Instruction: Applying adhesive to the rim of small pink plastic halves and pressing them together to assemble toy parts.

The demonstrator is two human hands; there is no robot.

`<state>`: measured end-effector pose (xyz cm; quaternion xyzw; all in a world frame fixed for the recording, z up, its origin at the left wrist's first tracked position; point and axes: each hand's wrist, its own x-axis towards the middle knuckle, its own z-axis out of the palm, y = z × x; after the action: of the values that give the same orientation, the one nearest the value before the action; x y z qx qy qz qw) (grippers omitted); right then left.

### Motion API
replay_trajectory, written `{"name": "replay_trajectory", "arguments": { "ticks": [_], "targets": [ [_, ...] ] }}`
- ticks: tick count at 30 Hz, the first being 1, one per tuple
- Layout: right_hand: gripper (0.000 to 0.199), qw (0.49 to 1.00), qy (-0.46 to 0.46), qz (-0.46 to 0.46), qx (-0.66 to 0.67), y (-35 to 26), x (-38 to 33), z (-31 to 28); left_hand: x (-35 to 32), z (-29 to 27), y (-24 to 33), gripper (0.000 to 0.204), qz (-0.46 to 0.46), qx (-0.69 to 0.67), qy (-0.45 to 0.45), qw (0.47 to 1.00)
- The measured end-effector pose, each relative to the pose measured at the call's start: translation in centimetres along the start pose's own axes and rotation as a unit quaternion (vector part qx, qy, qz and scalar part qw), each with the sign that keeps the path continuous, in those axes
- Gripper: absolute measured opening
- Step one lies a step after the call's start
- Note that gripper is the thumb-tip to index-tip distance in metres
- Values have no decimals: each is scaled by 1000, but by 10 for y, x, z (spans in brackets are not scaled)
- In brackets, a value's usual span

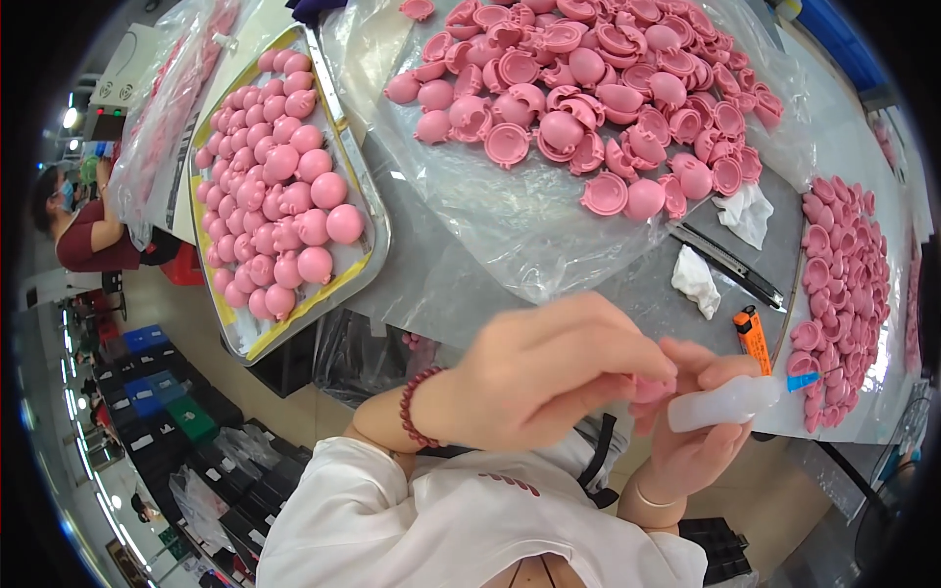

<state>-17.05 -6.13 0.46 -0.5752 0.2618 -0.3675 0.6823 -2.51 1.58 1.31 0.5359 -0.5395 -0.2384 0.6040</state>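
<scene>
My left hand [549, 367], with a red bead bracelet at the wrist, is closed in a pinch on a small pink plastic piece [651, 388]. Most of that piece is hidden behind the fingers. Close against it on the right, my right hand [691, 456] is closed round a translucent white dropper bottle [723, 404]. The bottle lies tilted, its thin blue tip [803, 380] pointing right. The fingertips of both hands are close together at the pink piece; I cannot tell whether the right fingers also touch it.
Pink half shells [608, 88] are heaped on clear plastic sheeting [490, 235]. A metal tray [365, 265] of round pink pieces stands left; more shells [843, 284] lie right. Nearby are a black cutter [725, 263], an orange cutter [753, 338] and white tissues [696, 281]. A person [93, 220] sits far left.
</scene>
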Motion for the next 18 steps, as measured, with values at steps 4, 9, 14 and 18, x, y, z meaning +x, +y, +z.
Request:
{"name": "replay_trajectory", "arguments": {
  "ticks": [4, 9, 14, 18],
  "targets": [
    [44, 993, 15, 12, 118, 3, -3, 6, -8, 11, -16, 20, 44, 24, 2, 999],
    [44, 997, -38, -21, 62, 5, -6, -1, -16, 17, -27, 25, 7, -119, -9, 993],
    [49, 987, 146, -66, 30, -4, 6, -9, -16, 31, -12, 45, -207, -409, 53, 887],
    [49, 981, 18, -190, -28, -11, 13, -27, -23, 29, -16, 42, -181, -467, 14, 865]
  ]
}}
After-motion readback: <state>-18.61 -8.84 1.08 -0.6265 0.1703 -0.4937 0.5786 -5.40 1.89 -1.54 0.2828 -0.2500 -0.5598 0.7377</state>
